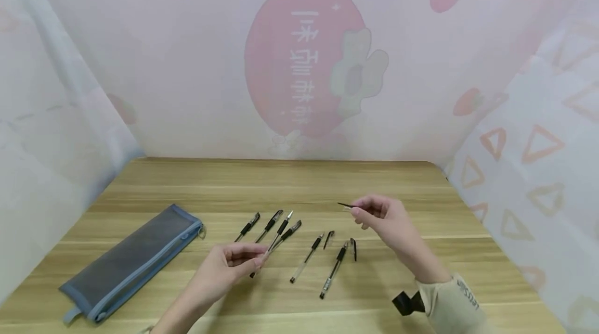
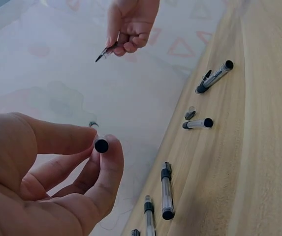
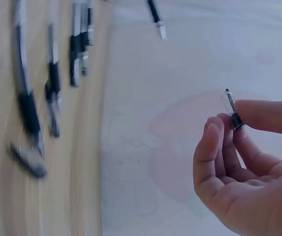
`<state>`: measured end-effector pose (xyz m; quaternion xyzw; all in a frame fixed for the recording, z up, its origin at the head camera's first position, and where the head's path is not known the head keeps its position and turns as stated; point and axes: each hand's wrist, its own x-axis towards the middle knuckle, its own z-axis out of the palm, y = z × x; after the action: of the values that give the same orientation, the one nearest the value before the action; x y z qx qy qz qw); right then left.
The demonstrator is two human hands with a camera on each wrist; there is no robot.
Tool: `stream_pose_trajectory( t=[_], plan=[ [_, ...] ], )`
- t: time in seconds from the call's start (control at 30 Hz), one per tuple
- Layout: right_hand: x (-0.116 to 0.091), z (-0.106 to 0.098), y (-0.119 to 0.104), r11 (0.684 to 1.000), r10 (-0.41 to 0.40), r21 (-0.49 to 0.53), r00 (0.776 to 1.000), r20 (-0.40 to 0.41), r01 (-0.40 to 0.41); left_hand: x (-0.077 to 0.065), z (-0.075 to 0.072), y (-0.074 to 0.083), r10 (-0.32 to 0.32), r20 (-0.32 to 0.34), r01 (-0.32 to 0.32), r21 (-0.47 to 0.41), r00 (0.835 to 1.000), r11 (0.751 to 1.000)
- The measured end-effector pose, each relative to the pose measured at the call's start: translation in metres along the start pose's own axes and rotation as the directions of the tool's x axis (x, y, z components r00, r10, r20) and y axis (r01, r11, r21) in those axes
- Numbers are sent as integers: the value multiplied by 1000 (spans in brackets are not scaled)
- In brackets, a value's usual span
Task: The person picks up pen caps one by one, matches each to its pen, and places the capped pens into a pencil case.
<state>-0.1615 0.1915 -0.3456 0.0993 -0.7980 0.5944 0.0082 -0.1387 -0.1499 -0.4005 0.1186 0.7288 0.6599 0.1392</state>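
Observation:
My left hand (image 1: 226,270) pinches an uncapped gel pen (image 1: 283,226) near its rear end, tip pointing up and away. In the left wrist view the black end plug of this pen (image 2: 101,145) faces the camera. My right hand (image 1: 382,219), raised to the right, pinches a black pen cap (image 3: 235,119) between thumb and fingers, apart from the pen. Three capped pens, one of them a capped pen (image 1: 292,230) partly behind the held one, lie on the table. Two uncapped pens, the left pen (image 1: 306,261) and the right pen (image 1: 334,270), lie between the hands.
Beside the uncapped pens lie two loose caps, the left cap (image 1: 329,239) and the right cap (image 1: 353,249). A grey-blue mesh pencil case (image 1: 128,258) with a zip rests at the left of the wooden table (image 1: 402,178). Printed curtains surround the table's back and sides.

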Motion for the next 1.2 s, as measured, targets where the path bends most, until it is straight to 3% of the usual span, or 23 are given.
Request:
stream_pose_trajectory(
  t=[0.27,0.6,0.8,1.0,1.2],
  plan=[
    [-13,23,-4,981,79,181,996,-50,-69,1,2,-4,28,15,-27,-24,1000,999],
    [-20,25,10,941,186,303,979,-86,-152,0,2,-11,60,-11,-60,28,998,998],
    [-18,31,19,898,238,390,970,-43,-203,-1,1,-13,63,-22,-61,48,998,997],
    [-14,34,21,890,202,414,979,20,-192,3,4,-11,74,-33,-72,53,997,996],
    [-12,36,24,870,208,448,977,47,-207,8,6,-11,85,8,-85,35,996,996]
  ],
)
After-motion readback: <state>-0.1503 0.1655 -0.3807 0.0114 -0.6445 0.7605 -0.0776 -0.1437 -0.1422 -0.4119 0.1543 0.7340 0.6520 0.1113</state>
